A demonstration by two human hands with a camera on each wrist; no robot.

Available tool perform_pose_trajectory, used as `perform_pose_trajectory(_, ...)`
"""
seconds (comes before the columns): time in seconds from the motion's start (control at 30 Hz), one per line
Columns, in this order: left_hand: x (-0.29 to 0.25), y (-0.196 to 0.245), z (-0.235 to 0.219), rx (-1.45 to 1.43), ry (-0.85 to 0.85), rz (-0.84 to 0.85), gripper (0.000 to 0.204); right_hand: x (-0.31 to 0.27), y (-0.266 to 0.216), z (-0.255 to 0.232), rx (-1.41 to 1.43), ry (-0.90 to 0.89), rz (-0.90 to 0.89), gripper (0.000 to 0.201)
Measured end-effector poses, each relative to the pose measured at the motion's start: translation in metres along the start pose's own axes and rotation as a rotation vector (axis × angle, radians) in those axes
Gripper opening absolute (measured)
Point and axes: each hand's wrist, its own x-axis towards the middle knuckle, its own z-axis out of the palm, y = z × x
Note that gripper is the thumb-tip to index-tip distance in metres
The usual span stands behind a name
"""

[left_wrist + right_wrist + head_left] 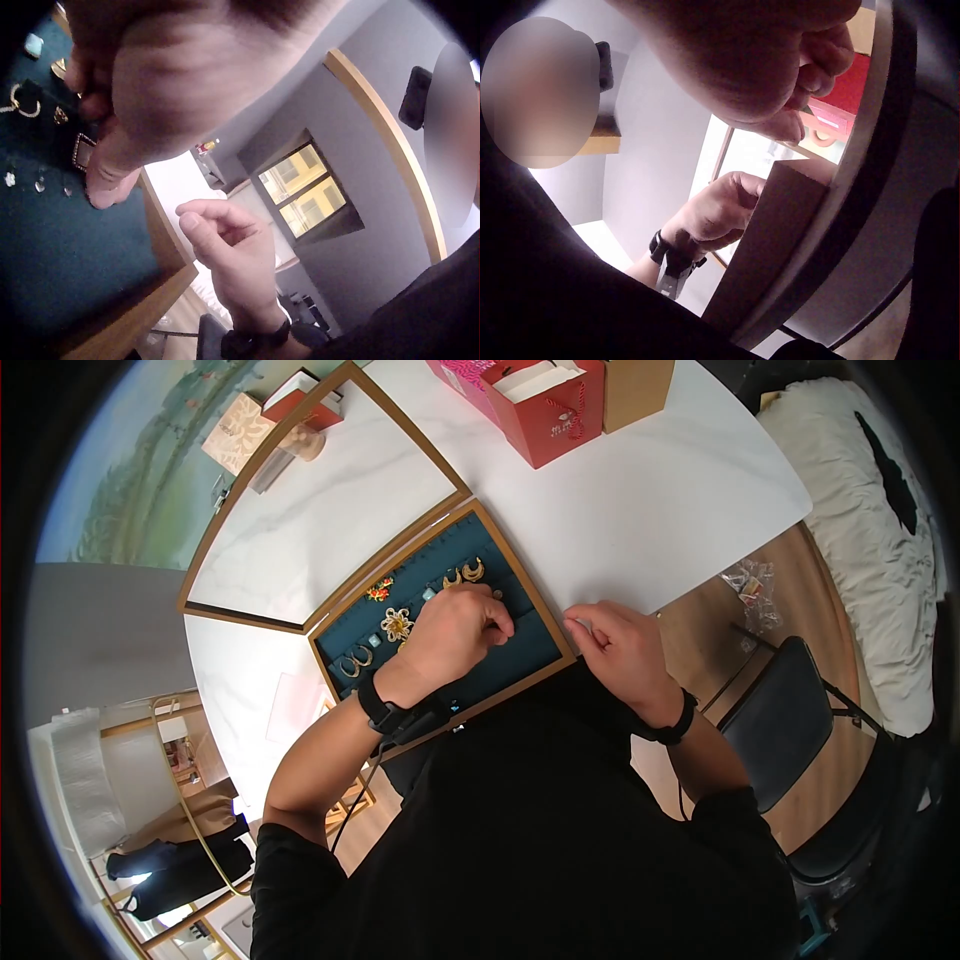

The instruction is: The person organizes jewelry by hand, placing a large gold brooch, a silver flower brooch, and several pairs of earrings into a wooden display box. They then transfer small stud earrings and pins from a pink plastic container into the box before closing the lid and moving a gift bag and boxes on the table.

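Over the open wooden jewelry case (pixel 530 682), lined in dark teal, is my left hand (pixel 455 630). In the left wrist view its fingers curl around a small square-framed piece (pixel 84 152), partly covered by the thumb. Gold hoops (pixel 473 569), a flower-shaped piece (pixel 396 624) and a red-and-yellow piece (pixel 380 589) lie on the lining. Just beyond the case's right edge is my right hand (pixel 628 655), fingers curled, thumb and index tips close together; nothing can be made out between them. The right wrist view shows that right hand (pixel 742 67) above the case side (pixel 761 247).
The case's glass lid (pixel 340 510) stands open at the back left. A red paper bag (pixel 555 425) and books (pixel 303 400) are on the white table (pixel 660 500). To the right are a black folding chair (pixel 780 725) and a pale cushioned piece (pixel 850 510).
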Motion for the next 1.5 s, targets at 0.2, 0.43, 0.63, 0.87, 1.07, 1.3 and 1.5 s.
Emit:
perform_pose_trajectory(0.2,0.000,0.003,0.002,0.056,0.042,-0.021,0.013,0.001,0.001,0.002,0.003,0.007,-0.019,0.010)
perform_pose_trajectory(0.43,-0.003,0.003,0.008,0.264,0.152,0.166,0.015,0.002,0.001,0.003,-0.013,0.009,-0.043,0.009)
perform_pose_trajectory(0.63,-0.011,0.009,0.009,0.297,0.189,0.256,0.017,0.001,0.001,0.004,-0.035,0.007,-0.052,0.009)
perform_pose_trajectory(0.87,-0.028,0.011,-0.002,0.394,0.236,0.249,0.024,0.000,-0.002,0.004,-0.046,0.005,-0.071,0.009)
perform_pose_trajectory(1.07,-0.053,0.021,-0.019,0.378,0.342,0.211,0.024,0.005,-0.015,0.003,-0.059,0.003,-0.095,0.009)
perform_pose_trajectory(1.3,-0.125,0.006,-0.029,0.306,0.516,0.004,0.020,0.018,-0.043,-0.001,-0.140,-0.152,-0.205,0.012)
perform_pose_trajectory(1.5,-0.206,-0.016,-0.017,0.094,0.503,-0.023,0.016,0.030,-0.079,0.020,-0.145,-0.325,-0.204,0.013)
